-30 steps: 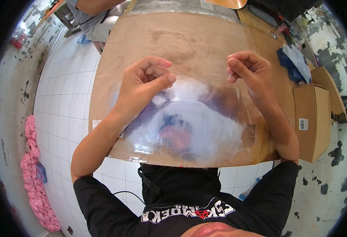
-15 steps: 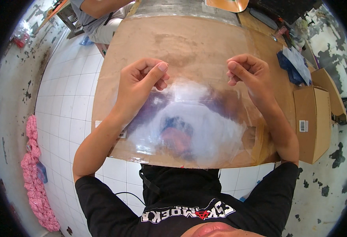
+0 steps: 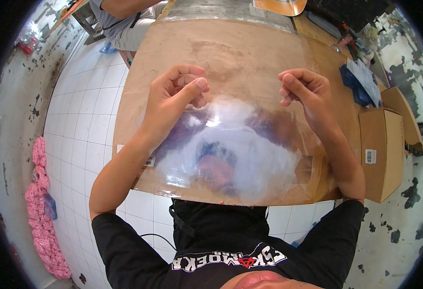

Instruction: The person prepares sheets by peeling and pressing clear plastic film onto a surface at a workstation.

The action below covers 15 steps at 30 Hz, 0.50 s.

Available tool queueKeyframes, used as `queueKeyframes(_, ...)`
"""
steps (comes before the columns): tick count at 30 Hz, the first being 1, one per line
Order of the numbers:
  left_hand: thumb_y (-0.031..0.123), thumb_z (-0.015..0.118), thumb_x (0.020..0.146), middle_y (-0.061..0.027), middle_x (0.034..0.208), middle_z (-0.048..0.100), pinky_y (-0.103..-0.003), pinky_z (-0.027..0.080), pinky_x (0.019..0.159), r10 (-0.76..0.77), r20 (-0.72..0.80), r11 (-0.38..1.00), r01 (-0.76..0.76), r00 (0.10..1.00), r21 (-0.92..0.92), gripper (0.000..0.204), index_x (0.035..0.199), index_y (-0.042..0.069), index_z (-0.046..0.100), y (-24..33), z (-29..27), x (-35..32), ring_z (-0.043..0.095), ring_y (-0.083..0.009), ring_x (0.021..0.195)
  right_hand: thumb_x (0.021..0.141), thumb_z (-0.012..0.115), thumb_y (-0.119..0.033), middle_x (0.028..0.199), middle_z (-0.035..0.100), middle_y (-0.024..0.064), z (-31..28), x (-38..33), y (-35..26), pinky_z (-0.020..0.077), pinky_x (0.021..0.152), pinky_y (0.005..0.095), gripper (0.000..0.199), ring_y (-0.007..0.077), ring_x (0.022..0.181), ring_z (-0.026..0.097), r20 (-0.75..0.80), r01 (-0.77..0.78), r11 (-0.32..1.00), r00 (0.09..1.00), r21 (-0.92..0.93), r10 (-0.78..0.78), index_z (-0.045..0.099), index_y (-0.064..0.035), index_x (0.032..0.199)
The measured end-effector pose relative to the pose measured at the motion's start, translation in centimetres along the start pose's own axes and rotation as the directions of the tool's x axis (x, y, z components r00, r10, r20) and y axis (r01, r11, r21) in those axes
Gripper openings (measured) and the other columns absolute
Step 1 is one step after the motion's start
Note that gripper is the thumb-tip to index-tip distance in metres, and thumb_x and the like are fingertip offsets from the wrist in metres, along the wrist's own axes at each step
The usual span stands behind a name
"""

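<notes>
Above the far half of a cardboard-topped table (image 3: 182,43), both of my hands are raised with a wide gap between them. My left hand (image 3: 174,92) is loosely curled, its thumb and index finger apart and nothing visible between them. My right hand (image 3: 308,91) has its fingers bent in and the thumb close against the index finger; no object shows in it. Below and between the hands, a clear glossy plastic sheet (image 3: 255,154) covers the near part of the cardboard and mirrors light. Neither hand appears to touch it.
An open cardboard box (image 3: 381,154) stands right of the table, with blue and white plastic packets (image 3: 360,82) beyond it. Another person (image 3: 125,29) sits at the far left. A pink bundled strand (image 3: 40,202) lies left, along the wall. Brown tape (image 3: 315,176) edges the sheet.
The left thumb and index finger have parted from a pinch. My right hand stays almost in place, its fingers slightly shifted. The view has moved a little.
</notes>
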<state>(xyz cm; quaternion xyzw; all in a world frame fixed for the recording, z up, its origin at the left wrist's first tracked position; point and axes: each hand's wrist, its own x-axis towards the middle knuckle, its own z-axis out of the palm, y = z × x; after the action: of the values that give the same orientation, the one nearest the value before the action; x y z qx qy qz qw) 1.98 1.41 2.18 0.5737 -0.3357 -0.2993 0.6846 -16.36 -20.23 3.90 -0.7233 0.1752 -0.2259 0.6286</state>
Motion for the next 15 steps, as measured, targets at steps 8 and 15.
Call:
queueKeyframes(8, 0.008, 0.07, 0.085, -0.0061, 0.089, 0.068, -0.02, 0.051, 0.066, 0.048, 0.041, 0.997, -0.05, 0.998, 0.064, 0.022, 0.103, -0.001, 0.061, 0.31, 0.36, -0.07, 0.064, -0.0084, 0.078, 0.09, 0.066, -0.014, 0.076, 0.065, 0.0058, 0.38, -0.53, -0.31, 0.0512, 0.058, 0.022, 0.018, 0.0089, 0.064, 0.06, 0.069, -0.013, 1.0, 0.998, 0.018, 0.012, 0.068, 0.0036, 0.095)
queueKeyframes(15, 0.005, 0.072, 0.082, -0.0059, 0.089, 0.069, -0.018, 0.05, 0.068, 0.089, 0.073, 0.975, -0.102, 0.993, 0.198, 0.018, 0.097, 0.001, 0.064, 0.13, 0.73, -0.5, 0.065, -0.0072, 0.082, 0.09, 0.065, -0.012, 0.077, 0.066, 0.0055, 0.75, -0.89, -0.04, 0.0502, 0.059, 0.021, 0.017, 0.0083, 0.065, 0.06, 0.121, -0.007, 1.0, 0.993, 0.007, 0.006, 0.068, 0.0043, 0.096)
